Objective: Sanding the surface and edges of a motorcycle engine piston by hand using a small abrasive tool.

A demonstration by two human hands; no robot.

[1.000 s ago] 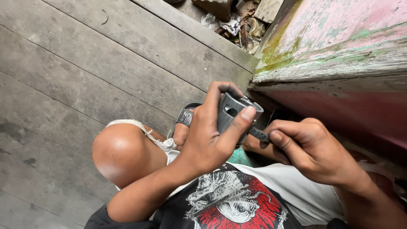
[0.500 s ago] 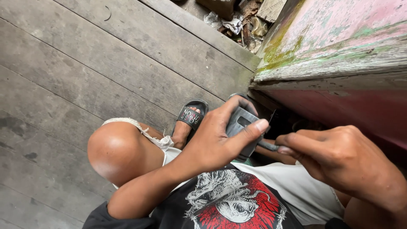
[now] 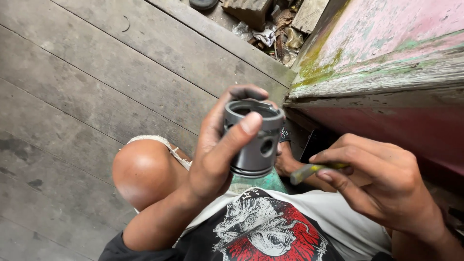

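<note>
Left hand [image 3: 212,159] grip pinches a grey metal piston [image 3: 253,140], thumb across its skirt, open end up, held above the knee [image 3: 142,171]. Right hand [image 3: 382,186] grip pressed around a thin yellow-tipped tool [image 3: 309,171], tip just beside the ring grooves, not touching. Piston looks clean; groove work seems unfinished. Plank floor [image 3: 96,72] below.

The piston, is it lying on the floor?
No, the left hand holds the piston up in the air, above the wooden floor.

Grey plank floor [image 3: 96,82], debris [image 3: 270,34] atop
</note>
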